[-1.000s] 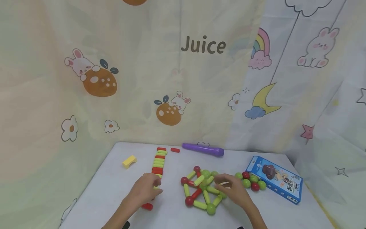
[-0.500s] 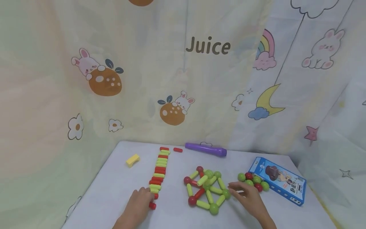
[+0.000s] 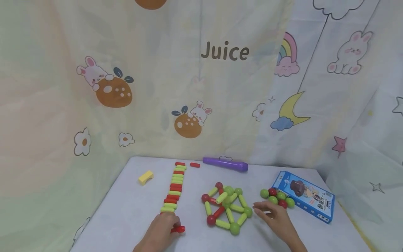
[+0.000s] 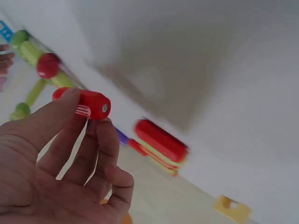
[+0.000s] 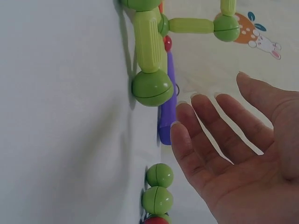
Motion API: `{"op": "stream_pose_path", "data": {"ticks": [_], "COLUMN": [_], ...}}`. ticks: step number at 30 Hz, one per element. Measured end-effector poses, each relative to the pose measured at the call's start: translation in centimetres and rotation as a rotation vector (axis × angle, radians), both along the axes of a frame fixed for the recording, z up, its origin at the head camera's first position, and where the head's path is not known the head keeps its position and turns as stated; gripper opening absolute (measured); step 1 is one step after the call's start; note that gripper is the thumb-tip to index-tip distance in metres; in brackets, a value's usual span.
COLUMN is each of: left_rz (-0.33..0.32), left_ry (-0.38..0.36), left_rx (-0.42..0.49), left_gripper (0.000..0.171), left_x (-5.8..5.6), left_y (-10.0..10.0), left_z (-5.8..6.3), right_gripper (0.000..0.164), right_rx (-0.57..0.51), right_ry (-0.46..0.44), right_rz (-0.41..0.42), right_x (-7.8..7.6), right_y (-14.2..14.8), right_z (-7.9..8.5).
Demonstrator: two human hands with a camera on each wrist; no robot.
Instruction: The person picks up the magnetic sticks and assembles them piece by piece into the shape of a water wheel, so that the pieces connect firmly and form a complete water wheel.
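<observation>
My left hand pinches a red magnetic rod between thumb and fingertips, at the near end of a row of red and lime rods. A round metal dot shows on the rod's end in the left wrist view. My right hand holds nothing, its fingers relaxed, just right of a ball-and-rod structure of green and red balls joined by rods. One lime rod sticks up from the structure's middle. The nearest green ball is apart from my right fingertips.
Loose green and red balls lie against a blue box at the right. A purple toy microphone and a lone red rod lie along the back. A yellow arched block sits at the back left.
My left hand first drew back toward the row's near end, then lifted a red rod from there. My right hand moved right, away from the structure, and now stays beside it.
</observation>
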State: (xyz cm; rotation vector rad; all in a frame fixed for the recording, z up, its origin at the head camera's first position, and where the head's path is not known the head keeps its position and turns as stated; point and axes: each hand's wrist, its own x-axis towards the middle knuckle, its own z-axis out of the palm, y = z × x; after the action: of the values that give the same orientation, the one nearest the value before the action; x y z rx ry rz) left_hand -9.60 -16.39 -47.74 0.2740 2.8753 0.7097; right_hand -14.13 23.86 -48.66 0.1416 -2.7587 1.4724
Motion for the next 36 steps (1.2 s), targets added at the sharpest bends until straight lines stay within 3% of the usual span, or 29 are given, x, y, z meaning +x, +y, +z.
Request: {"op": "stream_pose_path", "data": {"ticks": [7, 12, 20, 27, 31, 36], "left_rz": [-0.081, -0.097, -0.096, -0.084, -0.062, -0.048], "left_ry": [0.013, 0.064, 0.095, 0.081, 0.058, 0.065], "left_rx": [0.330, 0.455, 0.557, 0.620, 0.637, 0.634], "left_gripper": [0.017, 0.019, 0.020, 0.020, 0.019, 0.020], "left_x": [-0.8, -1.6, -2.4, -3.2, -3.6, -3.6], "left_y": [3.2, 4.8, 6.1, 7.1, 7.7, 8.0], "left_z": [0.8, 0.7, 0.1, -1.6, -2.5, -2.8], "right_gripper": [0.026, 0.024, 0.024, 0.023, 0.026, 0.029], "right_rx": [-0.015, -0.020, -0.013, -0.003, -0.013, -0.039], "right_ry": [0.014, -0.002, -0.010, -0.002, 0.012, 0.004], "right_rz": [0.045, 0.057, 0.068, 0.061, 0.107, 0.153], "right_x": [0.5, 0.3, 0.4, 0.5, 0.9, 1.5], "right_y": [-0.2, -0.2, -0.2, -0.6, -0.8, -0.9], "right_z": [-0.4, -0.9, -0.9, -1.2, -1.9, -2.3]}}
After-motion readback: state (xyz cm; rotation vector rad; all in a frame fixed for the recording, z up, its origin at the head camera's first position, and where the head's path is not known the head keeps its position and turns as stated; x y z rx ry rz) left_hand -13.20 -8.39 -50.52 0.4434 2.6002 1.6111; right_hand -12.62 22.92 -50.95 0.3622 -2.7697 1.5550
